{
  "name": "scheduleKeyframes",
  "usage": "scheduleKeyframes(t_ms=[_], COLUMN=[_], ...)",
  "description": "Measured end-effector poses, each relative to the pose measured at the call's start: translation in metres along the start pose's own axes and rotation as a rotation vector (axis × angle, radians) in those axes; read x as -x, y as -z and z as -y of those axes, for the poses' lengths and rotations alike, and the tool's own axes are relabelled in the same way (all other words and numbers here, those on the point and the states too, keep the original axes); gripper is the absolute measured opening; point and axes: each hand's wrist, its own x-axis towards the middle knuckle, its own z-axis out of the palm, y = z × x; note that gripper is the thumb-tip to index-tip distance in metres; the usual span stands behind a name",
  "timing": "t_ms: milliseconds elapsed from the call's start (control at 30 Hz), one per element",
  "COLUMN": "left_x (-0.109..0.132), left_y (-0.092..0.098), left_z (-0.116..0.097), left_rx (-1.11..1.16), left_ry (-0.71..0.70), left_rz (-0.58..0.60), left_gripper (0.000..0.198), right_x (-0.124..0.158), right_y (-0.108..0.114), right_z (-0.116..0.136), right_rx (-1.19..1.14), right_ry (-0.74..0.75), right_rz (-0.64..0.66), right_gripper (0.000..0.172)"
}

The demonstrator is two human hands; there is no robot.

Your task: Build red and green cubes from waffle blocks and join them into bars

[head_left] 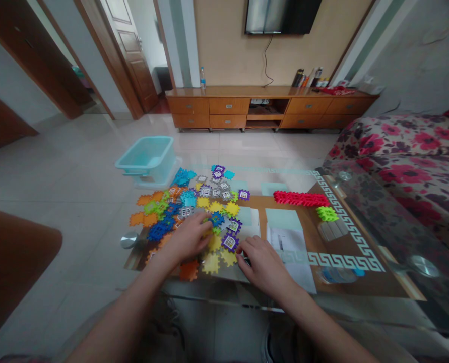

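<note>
A heap of flat, toothed plastic tiles (194, 206) in orange, blue, yellow, purple and grey lies on a glass table (360, 237). My left hand (188, 237) rests palm down on the near part of the heap, fingers curled onto a yellow tile. My right hand (260, 262) lies just right of it, fingertips at a purple tile with a white window (230, 242). Whether either hand grips a tile is hidden. A red row of joined tiles (301, 198), a green block (326, 214) and a grey block (333, 230) sit further right.
A light blue plastic tub (148, 157) stands beyond the heap. White papers (290, 247) lie under the glass by my right hand. A flowered sofa (405, 166) fills the right side. A wooden TV cabinet (269, 107) lines the far wall.
</note>
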Motion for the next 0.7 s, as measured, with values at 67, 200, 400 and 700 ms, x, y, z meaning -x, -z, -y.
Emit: scheduleKeyframes(t_ms=[67, 200, 400, 700], left_x=[0.001, 0.001, -0.003, -0.005], left_y=[-0.006, -0.012, -0.008, -0.002], left_z=[-0.005, -0.005, 0.002, 0.002], left_rx=[-0.023, -0.048, -0.051, -0.152], left_ry=[-0.031, -0.039, 0.028, 0.063], left_rz=[0.031, 0.106, 0.01, 0.084], left_gripper=[0.024, 0.037, 0.031, 0.019], right_x=[0.0, 0.001, 0.001, 0.0], right_y=[0.0, 0.0, -0.002, -0.001], right_z=[0.0, 0.0, -0.002, -0.002], right_rx=[0.002, 0.016, 0.026, 0.049], right_ry=[-0.002, -0.001, 0.003, -0.002], right_rz=[0.0, 0.004, -0.004, 0.017], right_gripper=[0.01, 0.01, 0.011, 0.011])
